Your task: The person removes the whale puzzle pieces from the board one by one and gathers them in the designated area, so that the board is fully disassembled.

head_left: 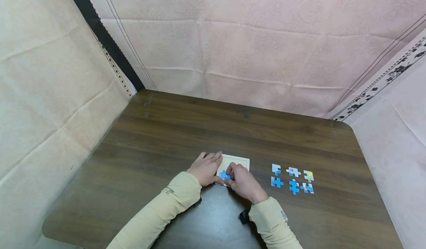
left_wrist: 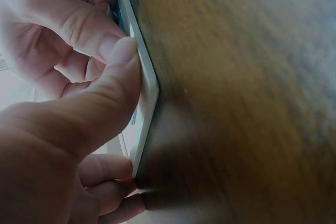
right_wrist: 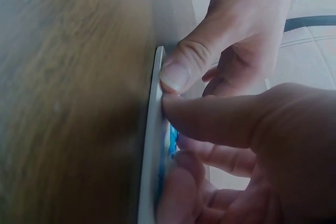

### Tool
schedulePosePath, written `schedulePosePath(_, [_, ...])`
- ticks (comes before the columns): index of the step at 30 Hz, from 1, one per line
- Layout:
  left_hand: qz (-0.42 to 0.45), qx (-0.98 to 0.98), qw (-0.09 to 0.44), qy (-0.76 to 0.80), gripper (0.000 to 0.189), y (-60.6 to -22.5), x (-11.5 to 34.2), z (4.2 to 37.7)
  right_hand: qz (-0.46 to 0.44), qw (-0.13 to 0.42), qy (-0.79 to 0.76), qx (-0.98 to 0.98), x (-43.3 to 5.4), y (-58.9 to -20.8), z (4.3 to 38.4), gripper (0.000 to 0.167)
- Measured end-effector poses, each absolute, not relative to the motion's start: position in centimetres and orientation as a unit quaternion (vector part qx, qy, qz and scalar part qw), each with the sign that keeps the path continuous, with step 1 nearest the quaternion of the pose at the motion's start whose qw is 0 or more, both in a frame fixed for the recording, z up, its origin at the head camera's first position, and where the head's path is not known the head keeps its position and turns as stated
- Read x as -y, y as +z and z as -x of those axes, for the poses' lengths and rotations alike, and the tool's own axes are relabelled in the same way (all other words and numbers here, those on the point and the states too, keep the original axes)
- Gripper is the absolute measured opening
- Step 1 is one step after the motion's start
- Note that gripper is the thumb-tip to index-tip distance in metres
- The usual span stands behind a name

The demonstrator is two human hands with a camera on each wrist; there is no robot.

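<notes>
A small pale puzzle board lies on the table, with blue jigsaw pieces at its near left corner. My left hand holds that corner, its fingers along the left side and its thumb on the near edge. Over the board, my right hand curls its fingers and pinches at a blue piece. The right thumb is at the near edge, right beside the left thumb. Fingers partly hide the blue pieces.
Several loose jigsaw pieces, blue, white and yellow, lie in two rows to the right of the board. The brown wooden table has cloth hangings behind it and at both sides.
</notes>
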State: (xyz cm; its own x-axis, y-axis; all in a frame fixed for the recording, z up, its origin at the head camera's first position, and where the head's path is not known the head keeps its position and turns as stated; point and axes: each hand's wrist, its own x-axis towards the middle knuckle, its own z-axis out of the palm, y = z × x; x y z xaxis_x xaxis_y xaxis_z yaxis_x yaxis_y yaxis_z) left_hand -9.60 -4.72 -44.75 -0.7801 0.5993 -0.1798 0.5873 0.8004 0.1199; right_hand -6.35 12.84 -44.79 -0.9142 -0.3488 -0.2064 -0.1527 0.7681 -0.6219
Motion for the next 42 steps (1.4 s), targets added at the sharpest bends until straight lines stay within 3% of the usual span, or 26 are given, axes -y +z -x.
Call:
schedulePosePath(21, [-0.317,-0.942,0.108,0.029,0.089,-44.54,4.78,9.59,0.125,0.153,-0.345,-0.917,-12.82,-44.68,6.23,0.017])
schedulePosePath(42, [-0.311,-0.943,0.116,0.025,0.091,-44.65,4.85,9.61,0.044,0.14,-0.376,-0.915,-12.15,-44.65,5.79,0.017])
